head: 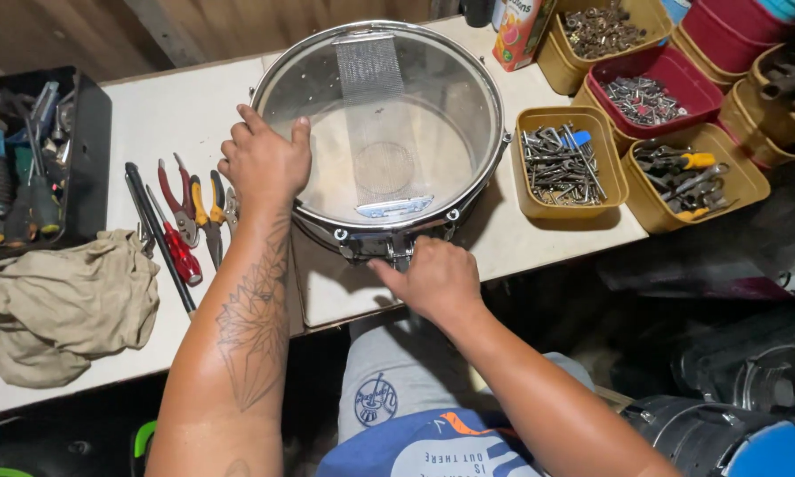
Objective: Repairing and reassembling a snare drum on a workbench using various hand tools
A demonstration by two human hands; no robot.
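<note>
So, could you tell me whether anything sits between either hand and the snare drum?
Nothing visible does. The left hand rests flat on the snare drum at its rim, and the right hand already touches the hardware on its near side.

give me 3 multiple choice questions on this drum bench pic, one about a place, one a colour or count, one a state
1. Where does the beige rag lie?
A. left of the drum, by the pliers
B. inside the drum
C. in a yellow tub

2. What colour is the tub of metal parts between the yellow tubs?
A. green
B. dark red
C. white

3. What is the left hand doing?
A. holding pliers
B. hanging off the table
C. resting flat on the rim of the snare drum

Answers:
1 A: the rag sits at the left end of the table, next to the red and yellow handled pliers.
2 B: that tub is dark red among the yellow ones.
3 C: the palm lies on the rim, while the right hand is at the hardware on the drum's near side.
</note>
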